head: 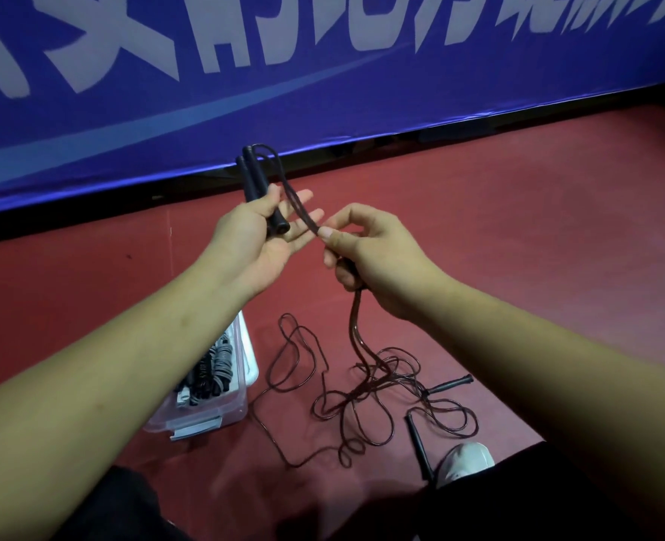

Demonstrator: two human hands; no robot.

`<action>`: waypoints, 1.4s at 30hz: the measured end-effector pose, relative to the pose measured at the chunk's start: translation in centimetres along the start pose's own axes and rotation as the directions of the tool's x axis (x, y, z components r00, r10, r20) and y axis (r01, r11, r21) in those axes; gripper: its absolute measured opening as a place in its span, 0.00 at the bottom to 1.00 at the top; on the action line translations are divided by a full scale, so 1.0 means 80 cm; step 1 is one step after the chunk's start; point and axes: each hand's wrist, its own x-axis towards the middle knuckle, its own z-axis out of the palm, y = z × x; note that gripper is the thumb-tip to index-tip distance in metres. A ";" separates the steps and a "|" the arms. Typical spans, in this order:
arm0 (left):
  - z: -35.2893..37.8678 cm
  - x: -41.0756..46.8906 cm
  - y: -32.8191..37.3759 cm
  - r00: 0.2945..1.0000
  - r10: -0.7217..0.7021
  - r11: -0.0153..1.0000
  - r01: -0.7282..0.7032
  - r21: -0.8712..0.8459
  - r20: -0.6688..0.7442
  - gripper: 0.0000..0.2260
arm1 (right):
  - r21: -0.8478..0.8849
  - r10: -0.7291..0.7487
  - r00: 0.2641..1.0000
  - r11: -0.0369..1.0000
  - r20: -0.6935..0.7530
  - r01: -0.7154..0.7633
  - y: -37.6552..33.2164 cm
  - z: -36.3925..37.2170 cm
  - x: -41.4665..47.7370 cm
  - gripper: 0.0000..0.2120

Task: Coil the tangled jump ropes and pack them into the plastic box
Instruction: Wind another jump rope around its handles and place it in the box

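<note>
My left hand (pixel 258 238), fingers straight and spread, clamps two handles (pixel 258 181) under its thumb. My right hand (pixel 369 259), at 3 o'clock, pinches the rope (pixel 356 329) between thumb and forefinger. Rope tangle on floor (pixel 518 228) at 6 o'clock; box (pixel 229 408) at 7 o'clock.

Left hand (pixel 260 244): thumb clamps two black handles (pixel 258 181) against the palm, fingers straight. Dark rope strands (pixel 295 201) run from the handle tops across to the right hand (pixel 373 259), pinched between thumb and forefinger. Below the right hand the strands drop to a tangle (pixel 373 388) on the red floor (pixel 518 228), loose handles (pixel 449 384) beside it. Plastic box (pixel 206 417) under the left forearm, coiled ropes (pixel 213 369) inside
</note>
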 end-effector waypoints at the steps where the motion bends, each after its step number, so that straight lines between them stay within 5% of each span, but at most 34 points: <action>1: 0.001 -0.001 -0.001 1.000 -0.004 1.000 0.004 -0.017 -0.004 0.13 | 0.001 -0.009 1.000 1.000 -0.001 0.009 0.002 0.005 -0.001 0.07; 9: -0.001 -0.007 0.007 0.997 -0.070 0.998 0.070 0.010 0.026 0.14 | -0.162 -0.042 0.998 0.986 0.049 0.050 0.008 0.013 -0.006 0.06; 22: 0.009 -0.028 0.008 0.977 -0.211 0.964 0.204 0.169 0.028 0.14 | -0.134 -0.009 0.989 0.990 0.149 0.030 0.001 0.018 -0.007 0.08; 26: 0.015 -0.029 0.006 0.982 -0.153 0.988 0.149 0.039 0.114 0.14 | -0.211 -0.031 0.988 0.975 0.149 0.062 -0.006 0.018 -0.010 0.08; 30: 0.020 -0.015 0.011 1.000 -0.011 0.997 0.011 -0.074 0.003 0.08 | -0.261 -0.044 0.990 0.962 0.135 0.078 -0.016 0.020 -0.013 0.04; 35: 0.002 0.003 0.026 0.999 -0.037 0.986 0.035 -0.161 -0.009 0.08 | -0.324 0.097 0.974 0.946 0.204 -0.026 -0.011 0.028 -0.019 0.05; 42: -0.025 0.018 0.025 0.995 0.068 0.965 -0.049 0.256 -0.066 0.12 | -0.364 0.224 0.926 0.925 0.304 -0.104 -0.032 0.008 -0.021 0.08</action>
